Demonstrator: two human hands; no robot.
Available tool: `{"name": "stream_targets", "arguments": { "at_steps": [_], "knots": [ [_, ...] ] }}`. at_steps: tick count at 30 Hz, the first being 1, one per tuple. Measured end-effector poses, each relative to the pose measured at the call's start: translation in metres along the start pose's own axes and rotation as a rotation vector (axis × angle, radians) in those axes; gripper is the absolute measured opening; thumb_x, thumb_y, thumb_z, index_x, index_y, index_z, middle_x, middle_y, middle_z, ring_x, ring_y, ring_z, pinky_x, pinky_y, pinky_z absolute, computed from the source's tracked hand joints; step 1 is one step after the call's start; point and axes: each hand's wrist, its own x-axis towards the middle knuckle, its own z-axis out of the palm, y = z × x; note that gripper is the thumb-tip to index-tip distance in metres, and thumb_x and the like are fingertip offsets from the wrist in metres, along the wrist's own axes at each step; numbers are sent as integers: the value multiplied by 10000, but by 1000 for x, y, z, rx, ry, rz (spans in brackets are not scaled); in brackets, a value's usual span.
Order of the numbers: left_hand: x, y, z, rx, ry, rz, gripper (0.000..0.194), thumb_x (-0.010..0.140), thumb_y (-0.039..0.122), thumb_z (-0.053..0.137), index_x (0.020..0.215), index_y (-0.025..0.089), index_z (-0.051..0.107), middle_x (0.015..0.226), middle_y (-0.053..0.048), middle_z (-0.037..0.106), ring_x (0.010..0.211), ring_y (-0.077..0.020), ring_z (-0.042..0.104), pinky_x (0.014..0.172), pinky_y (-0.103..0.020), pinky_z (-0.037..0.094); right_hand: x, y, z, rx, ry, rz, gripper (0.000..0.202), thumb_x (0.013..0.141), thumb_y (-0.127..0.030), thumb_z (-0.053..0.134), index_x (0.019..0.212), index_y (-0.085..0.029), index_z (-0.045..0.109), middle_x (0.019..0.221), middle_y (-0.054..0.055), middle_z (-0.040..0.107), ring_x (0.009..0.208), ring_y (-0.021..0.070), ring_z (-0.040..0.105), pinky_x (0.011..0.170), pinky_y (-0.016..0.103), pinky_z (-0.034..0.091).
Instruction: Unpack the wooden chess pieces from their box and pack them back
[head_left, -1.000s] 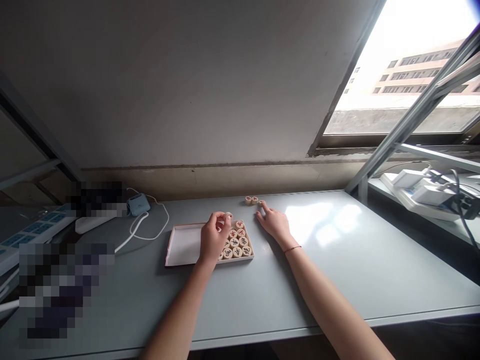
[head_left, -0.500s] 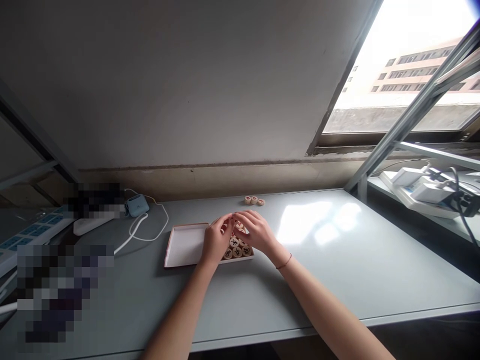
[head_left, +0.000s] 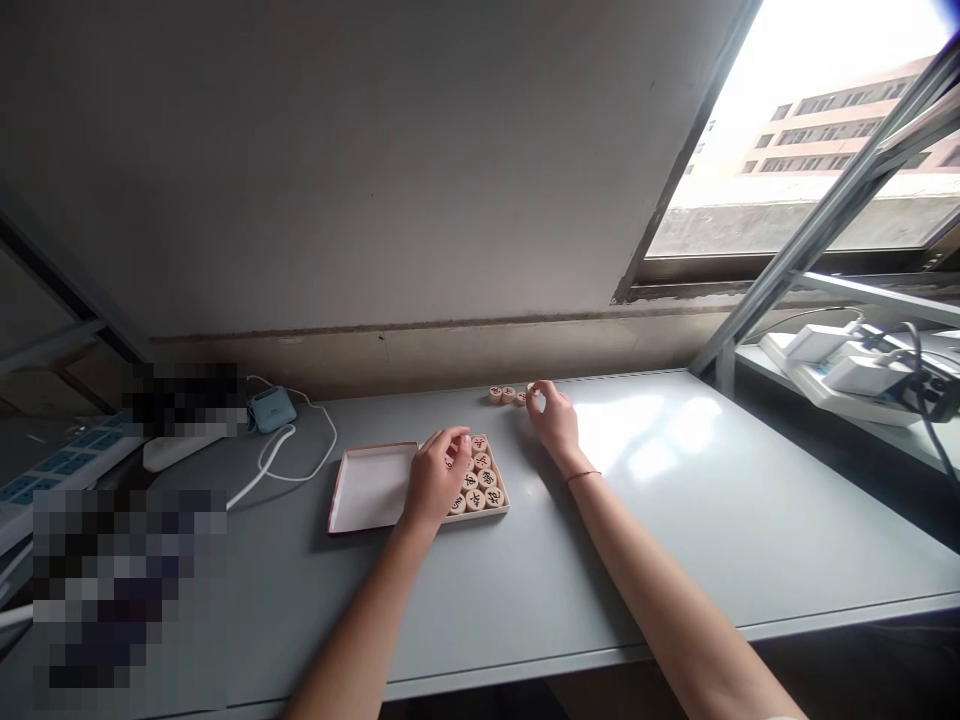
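An open box of round wooden chess pieces [head_left: 487,479] lies on the grey table, its rim [head_left: 507,492] showing at the right. My left hand [head_left: 439,474] is over the left part of the pieces, thumb and fingers curled together; whether anything is between them is hidden. Beside the box, on its left, sits the shallow lid [head_left: 373,488]. Further back, my right hand [head_left: 553,420] pinches a chess piece [head_left: 532,388] at the right end of a short row of pieces [head_left: 508,395].
On the left are a blue device [head_left: 273,409], white cables [head_left: 315,478] and a power strip [head_left: 67,463]. White adapters [head_left: 862,365] stand on a shelf at the right, near a metal frame [head_left: 817,235]. A wall rises behind the table [head_left: 525,610].
My right hand has left the box and moved back and right to the row, with a piece in its fingers. My left hand has stayed over the box.
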Motion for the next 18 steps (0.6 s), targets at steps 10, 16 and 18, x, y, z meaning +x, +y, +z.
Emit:
{"name": "stream_targets", "arguments": {
  "at_steps": [10,16,18],
  "knots": [
    [1,-3,-3,38,-21,-2,208,913,273,461,960,209,653,927,-20,712,708,-129,620,713,-251,490,3,14,19,-171,-202,5,167,888,-227,467,982,-218,605,971,72,697,898,235,565,714,305,355],
    [1,-7,-3,61,-31,-14,199,906,247,464,924,207,658,891,-16,708,719,-133,618,712,-250,473,6,13,20,-183,-212,2,199,900,-226,454,1012,-225,618,937,73,701,918,251,555,718,318,355],
    [2,-10,-3,84,-26,-20,196,900,233,467,910,202,661,878,-19,708,726,-135,617,713,-251,465,6,12,20,-186,-215,-4,210,899,-225,453,1034,-227,614,932,75,701,918,254,556,725,324,362]
  ]
}}
